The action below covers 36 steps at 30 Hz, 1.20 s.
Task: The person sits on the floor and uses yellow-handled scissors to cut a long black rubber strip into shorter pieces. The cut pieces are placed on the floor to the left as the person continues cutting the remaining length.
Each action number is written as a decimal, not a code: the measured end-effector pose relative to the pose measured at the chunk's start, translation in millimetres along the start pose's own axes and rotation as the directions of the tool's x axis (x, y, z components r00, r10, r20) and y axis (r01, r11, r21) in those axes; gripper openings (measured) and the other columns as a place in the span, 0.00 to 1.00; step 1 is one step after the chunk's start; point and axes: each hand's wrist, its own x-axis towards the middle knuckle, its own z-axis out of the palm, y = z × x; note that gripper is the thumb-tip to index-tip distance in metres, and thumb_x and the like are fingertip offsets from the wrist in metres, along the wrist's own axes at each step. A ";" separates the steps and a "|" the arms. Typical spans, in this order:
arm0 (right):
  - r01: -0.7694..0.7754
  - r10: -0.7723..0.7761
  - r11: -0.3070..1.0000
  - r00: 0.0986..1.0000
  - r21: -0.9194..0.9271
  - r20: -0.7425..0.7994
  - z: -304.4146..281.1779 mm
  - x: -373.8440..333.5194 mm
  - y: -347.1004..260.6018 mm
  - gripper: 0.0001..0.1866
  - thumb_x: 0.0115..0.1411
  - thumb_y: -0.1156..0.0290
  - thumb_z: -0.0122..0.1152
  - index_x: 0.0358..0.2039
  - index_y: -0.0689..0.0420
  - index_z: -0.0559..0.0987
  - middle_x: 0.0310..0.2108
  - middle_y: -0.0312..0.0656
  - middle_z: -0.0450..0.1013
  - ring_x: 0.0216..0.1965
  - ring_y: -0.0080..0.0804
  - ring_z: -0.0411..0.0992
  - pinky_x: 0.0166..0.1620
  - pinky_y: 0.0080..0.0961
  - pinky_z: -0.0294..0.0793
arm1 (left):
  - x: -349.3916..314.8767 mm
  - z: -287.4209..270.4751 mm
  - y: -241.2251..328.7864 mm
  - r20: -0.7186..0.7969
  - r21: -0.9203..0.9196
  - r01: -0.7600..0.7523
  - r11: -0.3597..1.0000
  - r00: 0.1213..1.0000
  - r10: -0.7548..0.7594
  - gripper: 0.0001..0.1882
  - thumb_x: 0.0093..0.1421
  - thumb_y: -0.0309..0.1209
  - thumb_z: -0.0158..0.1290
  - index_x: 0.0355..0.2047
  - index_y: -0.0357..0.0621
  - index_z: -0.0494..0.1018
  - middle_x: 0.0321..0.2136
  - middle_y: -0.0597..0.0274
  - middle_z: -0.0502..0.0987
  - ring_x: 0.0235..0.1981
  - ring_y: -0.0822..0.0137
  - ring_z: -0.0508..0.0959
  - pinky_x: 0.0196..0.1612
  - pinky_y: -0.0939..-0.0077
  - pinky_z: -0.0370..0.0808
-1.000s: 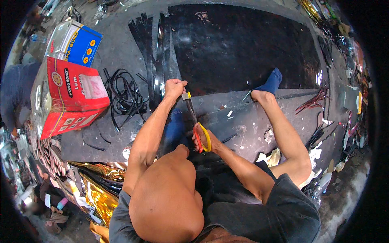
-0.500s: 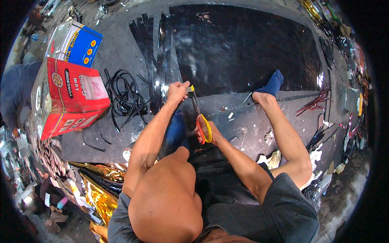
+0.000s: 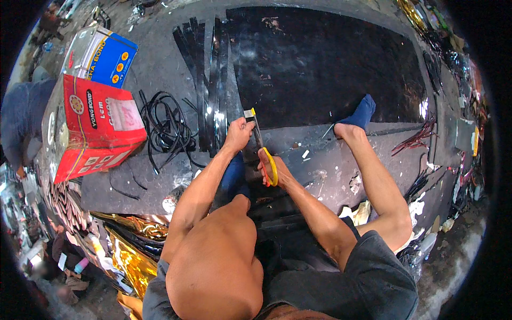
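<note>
carefully now: right hand [image 3: 266,164] curled around scissors [image 3: 275,172], blades [image 3: 258,135] angling just beside the left hand [image 3: 239,133], whose fingers bunch together, though i can't tell on what; a slip could nick them. black sheet [image 3: 325,64] spreads beyond both hands; socked foot [image 3: 359,113] blocks its near edge, rightward. tangled cord [image 3: 166,140] and red box [image 3: 118,140] sit off left.

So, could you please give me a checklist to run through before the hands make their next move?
1. Right hand gripping the scissors: ok.
2. Left hand well clear of the blades: not ok, fingers close beside them.
3. Blades fully closed: cannot tell.
4. Right foot over the black sheet's near edge: ok.
5. Coiled black cord away from the scissors: ok.
</note>
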 end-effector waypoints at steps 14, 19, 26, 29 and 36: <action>-0.004 0.002 0.999 0.999 -0.041 -0.051 10.2 -10.0 -25.1 0.47 0.48 0.20 0.38 0.19 0.61 0.69 0.10 0.38 0.63 0.10 0.30 0.67 0.14 0.26 0.68 | -5.3 4.0 5.2 0.001 -0.162 -0.010 0.987 1.000 0.010 0.12 0.60 0.33 0.52 0.22 0.42 0.69 0.15 0.73 0.66 0.17 0.79 0.63 0.21 0.78 0.59; -0.011 0.002 0.996 0.995 -0.088 -0.101 10.3 -3.2 -27.5 0.45 0.49 0.22 0.41 0.18 0.61 0.69 0.09 0.38 0.62 0.10 0.30 0.66 0.13 0.27 0.66 | -4.3 4.3 1.6 0.023 -0.255 0.086 0.963 0.996 -0.083 0.11 0.60 0.32 0.53 0.22 0.44 0.69 0.15 0.73 0.66 0.17 0.80 0.63 0.20 0.80 0.58; -0.023 0.009 0.996 0.985 -0.081 -0.173 12.7 0.9 -33.3 0.42 0.54 0.27 0.44 0.17 0.61 0.69 0.09 0.39 0.62 0.09 0.31 0.65 0.13 0.29 0.64 | -12.1 -0.9 25.3 0.125 -0.371 0.178 0.911 0.982 -0.141 0.11 0.64 0.33 0.50 0.23 0.47 0.68 0.16 0.74 0.66 0.15 0.80 0.62 0.19 0.83 0.57; 0.054 -0.078 0.988 0.982 -0.142 -0.172 10.5 15.2 -45.3 0.41 0.56 0.28 0.43 0.17 0.61 0.69 0.09 0.40 0.62 0.10 0.31 0.66 0.13 0.29 0.64 | -16.7 -9.3 24.6 0.174 -0.391 0.170 0.905 0.979 -0.109 0.12 0.64 0.33 0.49 0.23 0.48 0.68 0.16 0.74 0.66 0.15 0.80 0.62 0.19 0.83 0.57; 0.123 -0.168 0.968 0.964 -0.217 -0.204 4.1 67.9 -110.8 0.49 0.55 0.25 0.38 0.20 0.68 0.78 0.15 0.49 0.70 0.16 0.36 0.72 0.21 0.33 0.70 | -26.2 -17.9 53.1 0.146 -0.378 0.098 0.921 0.988 -0.045 0.12 0.63 0.35 0.50 0.22 0.48 0.67 0.15 0.74 0.66 0.16 0.80 0.63 0.19 0.83 0.57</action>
